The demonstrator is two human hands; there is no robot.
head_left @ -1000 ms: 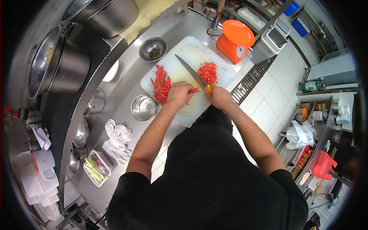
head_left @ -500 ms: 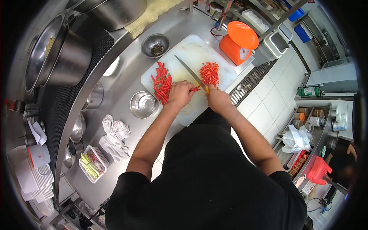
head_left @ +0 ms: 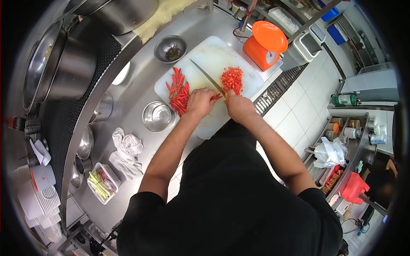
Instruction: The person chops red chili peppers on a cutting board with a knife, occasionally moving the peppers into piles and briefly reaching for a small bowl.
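A white cutting board (head_left: 209, 51) lies on the steel counter. My right hand (head_left: 239, 106) is closed round the yellow handle of a knife (head_left: 207, 77), whose long blade points away to the upper left. Fingers of my left hand (head_left: 200, 102) pinch red chilies (head_left: 216, 97) against the board, their ends close beside the blade near the handle. Left of that hand lies a pile of whole red chilies (head_left: 177, 87). Beyond my right hand sits a heap of chopped red chili (head_left: 231, 80).
A steel bowl with dark stems (head_left: 170, 49) and a round steel container (head_left: 157, 116) stand left of the board. At its right is an orange scale (head_left: 262, 48). Farther left are a cloth (head_left: 127, 147) and a white basket of vegetables (head_left: 112, 175).
The view has shifted slightly, moving the board and counter a little up and left in the picture. Both hands keep their holds, the left on the chilies and the right on the knife.
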